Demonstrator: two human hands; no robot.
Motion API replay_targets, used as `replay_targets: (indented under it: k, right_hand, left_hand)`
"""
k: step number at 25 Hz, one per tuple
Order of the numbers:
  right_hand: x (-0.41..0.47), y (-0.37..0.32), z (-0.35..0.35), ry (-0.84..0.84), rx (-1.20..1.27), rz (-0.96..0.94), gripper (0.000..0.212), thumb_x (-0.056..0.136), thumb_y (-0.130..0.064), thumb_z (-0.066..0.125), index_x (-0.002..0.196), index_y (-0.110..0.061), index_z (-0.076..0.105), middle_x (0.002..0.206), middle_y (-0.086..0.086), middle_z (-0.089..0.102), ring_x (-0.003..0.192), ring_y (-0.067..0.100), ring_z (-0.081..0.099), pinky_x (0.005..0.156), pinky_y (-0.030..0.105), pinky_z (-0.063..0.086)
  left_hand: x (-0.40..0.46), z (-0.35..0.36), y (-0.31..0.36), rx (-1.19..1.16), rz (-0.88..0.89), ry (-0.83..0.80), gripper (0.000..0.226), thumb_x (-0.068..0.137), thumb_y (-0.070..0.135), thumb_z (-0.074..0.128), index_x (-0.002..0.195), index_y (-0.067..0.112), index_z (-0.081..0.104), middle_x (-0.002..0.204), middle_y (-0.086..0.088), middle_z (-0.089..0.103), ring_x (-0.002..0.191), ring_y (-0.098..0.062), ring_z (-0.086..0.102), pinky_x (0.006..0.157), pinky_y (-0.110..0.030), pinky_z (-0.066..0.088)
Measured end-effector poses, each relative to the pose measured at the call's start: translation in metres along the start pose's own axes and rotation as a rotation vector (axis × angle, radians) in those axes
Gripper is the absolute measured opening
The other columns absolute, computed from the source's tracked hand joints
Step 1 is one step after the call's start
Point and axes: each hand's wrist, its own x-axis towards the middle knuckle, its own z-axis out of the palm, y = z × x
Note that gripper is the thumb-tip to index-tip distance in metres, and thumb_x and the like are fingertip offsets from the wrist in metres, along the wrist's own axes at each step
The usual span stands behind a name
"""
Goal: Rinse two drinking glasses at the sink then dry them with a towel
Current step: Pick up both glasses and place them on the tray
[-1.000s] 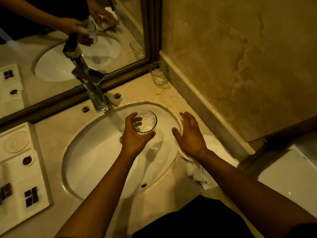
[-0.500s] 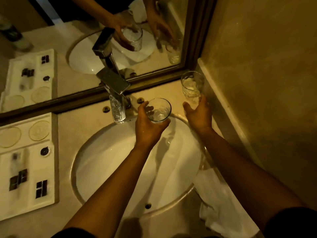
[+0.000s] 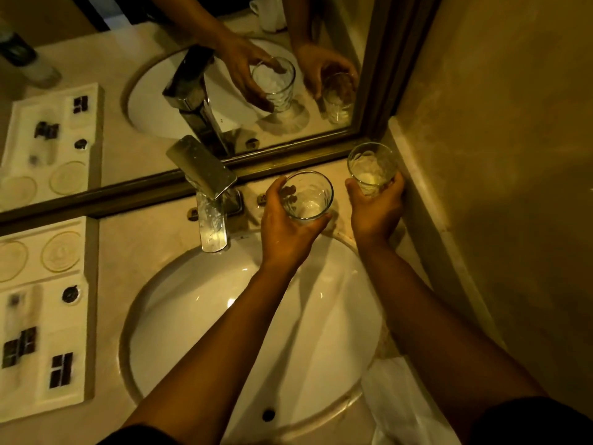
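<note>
The fingers [image 3: 282, 191] of the left hand [image 3: 288, 232] are curled round the near glass [image 3: 307, 196], thumb on one side, the rest seen through the wall on the other; the glass is held upright over the back rim of the sink [image 3: 192, 303], just right of the tap [image 3: 208, 200]. The fingers [image 3: 354, 191] of the right hand [image 3: 375, 210] are wrapped about the lower half of the far glass [image 3: 371, 167], which stands in the corner where the mirror frame [image 3: 288, 162] meets the wall. Whether this second glass rests on the surface [image 3: 134, 239] or is already lifted cannot be told. The two glasses are near each other but apart.

The step in hand is judged to be the gathering of both glasses for rinsing. It is best done by keeping each grip low on the body, with the rims kept from knocking together, and by bringing one mouth at a time beneath the spout. No running water is visible.

A white towel [image 3: 404, 409] lies at the right front of the basin, partly covered by the right forearm and cut off by the lower edge. A white tray [image 3: 45, 316] at the left is blurred, and its small dark items cannot be identified. Any residue inside the glasses is hard to make out in the dim yellow light.
</note>
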Motion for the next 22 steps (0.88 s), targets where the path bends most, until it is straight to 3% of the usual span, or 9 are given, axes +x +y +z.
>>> replay_targets:
  k: [15, 22]
  right_hand:
    - [-0.031, -0.012, -0.028, -0.085, -0.007, -0.038, 0.099, 0.055, -0.062, 0.075, 0.139, -0.021, 0.043, 0.133, 0.005, 0.06, 0.12, 0.023, 0.058, 0.097, 0.042, 0.052]
    - [-0.086, -0.019, -0.088, -0.173, 0.034, -0.105, 0.094, 0.062, -0.047, 0.087, 0.139, -0.02, 0.041, 0.137, 0.006, 0.056, 0.121, 0.024, 0.057, 0.094, 0.043, 0.056]
  left_hand:
    - [-0.029, -0.024, -0.01, -0.008, 0.026, 0.025, 0.099, 0.06, 0.039, 0.095, 0.143, 0.032, 0.04, 0.133, 0.007, 0.059, 0.121, -0.014, 0.058, 0.101, -0.042, 0.053]
    - [-0.086, -0.055, -0.019, 0.015, 0.064, 0.005, 0.101, 0.059, 0.032, 0.096, 0.145, 0.027, 0.042, 0.134, 0.002, 0.062, 0.119, -0.017, 0.06, 0.101, -0.039, 0.054]
